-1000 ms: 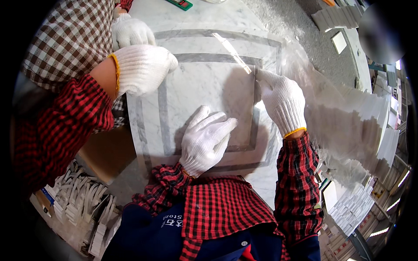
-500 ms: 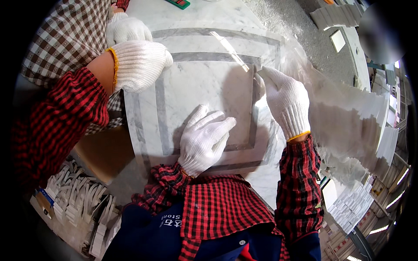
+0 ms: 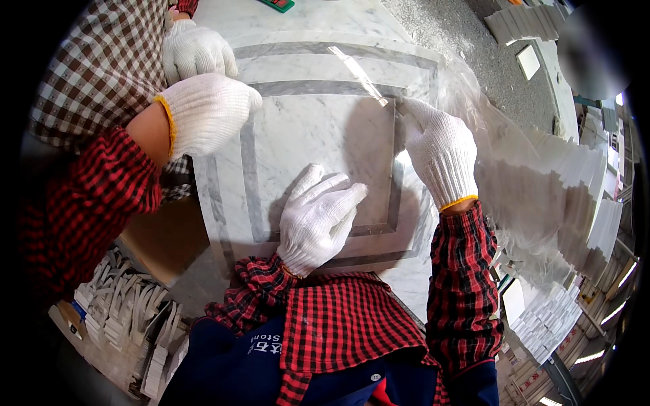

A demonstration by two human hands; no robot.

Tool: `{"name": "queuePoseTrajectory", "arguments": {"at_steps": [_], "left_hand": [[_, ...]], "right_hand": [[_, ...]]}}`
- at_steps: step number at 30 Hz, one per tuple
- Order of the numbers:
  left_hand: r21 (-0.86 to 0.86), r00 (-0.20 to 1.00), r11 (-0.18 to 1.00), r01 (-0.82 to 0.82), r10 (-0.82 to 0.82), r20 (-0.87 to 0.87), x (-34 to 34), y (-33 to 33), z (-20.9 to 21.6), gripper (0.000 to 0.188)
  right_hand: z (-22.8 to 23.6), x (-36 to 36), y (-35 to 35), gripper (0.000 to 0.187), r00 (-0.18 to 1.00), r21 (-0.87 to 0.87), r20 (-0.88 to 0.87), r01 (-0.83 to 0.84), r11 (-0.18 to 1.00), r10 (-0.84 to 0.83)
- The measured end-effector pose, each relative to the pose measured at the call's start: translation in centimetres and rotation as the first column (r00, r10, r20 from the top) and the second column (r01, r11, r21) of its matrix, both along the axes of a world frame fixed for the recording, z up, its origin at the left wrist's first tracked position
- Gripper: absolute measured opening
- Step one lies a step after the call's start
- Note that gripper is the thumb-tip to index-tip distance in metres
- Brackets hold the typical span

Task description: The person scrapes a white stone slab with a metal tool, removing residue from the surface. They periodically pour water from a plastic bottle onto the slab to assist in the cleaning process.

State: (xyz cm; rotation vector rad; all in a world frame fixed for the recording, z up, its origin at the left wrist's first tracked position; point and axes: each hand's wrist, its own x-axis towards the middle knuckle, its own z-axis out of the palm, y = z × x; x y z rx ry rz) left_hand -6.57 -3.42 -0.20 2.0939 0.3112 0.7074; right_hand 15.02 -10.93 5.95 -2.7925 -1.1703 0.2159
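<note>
A marble panel [image 3: 318, 145] with grey inlaid bands forming nested frames lies in front of me. My left hand [image 3: 319, 220], in a white knit glove, rests on its lower middle with the fingers stretched out and nothing in them. At the inner frame's upper right corner is my gloved right hand [image 3: 440, 152], its fingertips pinched together over the grey band. Whatever may be between them is hidden. Just left of those fingertips, a narrow glossy strip [image 3: 357, 76], resembling clear tape, slants across the upper bands.
A co-worker's gloved hands [image 3: 206, 111] are at the panel's left edge, beside a checked apron [image 3: 95, 68]. Clear plastic film [image 3: 501, 169] spreads on the right, by stacked pale slabs [image 3: 596, 183]. Stone strips [image 3: 128, 304] are piled at lower left. A green tool [image 3: 279, 4] lies at the top.
My right hand has shifted slightly up and left along the band. My left hand stays put. The co-worker's nearer hand has moved slightly left and down.
</note>
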Motion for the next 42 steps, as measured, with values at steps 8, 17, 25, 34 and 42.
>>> {"name": "queuePoseTrajectory", "arguments": {"at_steps": [8, 17, 25, 34, 42], "left_hand": [[-0.003, 1.000, 1.000, -0.002, 0.002, 0.008, 0.3, -0.1, 0.0, 0.036], [-0.006, 1.000, 1.000, 0.008, -0.008, 0.013, 0.3, -0.2, 0.0, 0.035], [-0.013, 0.998, 1.000, 0.012, -0.011, 0.056, 0.5, 0.2, -0.2, 0.038], [-0.001, 0.999, 1.000, 0.006, -0.006, 0.052, 0.4, 0.0, -0.2, 0.040], [-0.021, 0.998, 1.000, 0.003, -0.002, 0.063, 0.6, 0.0, -0.2, 0.039]], "right_hand": [[0.5, 0.0, 0.4, 0.026, 0.999, -0.047, 0.033, 0.004, 0.999, -0.003], [0.6, 0.3, 0.6, 0.021, 1.000, -0.108, 0.021, -0.003, 0.994, 0.005], [1.3, 0.0, 0.9, 0.033, 0.995, -0.202, -0.088, 0.036, 0.979, -0.054], [0.5, -0.4, 0.2, 0.034, 0.996, -0.159, -0.073, 0.044, 0.986, -0.057], [1.2, -1.3, 0.3, 0.036, 0.993, -0.222, -0.058, 0.088, 0.971, -0.103]]}}
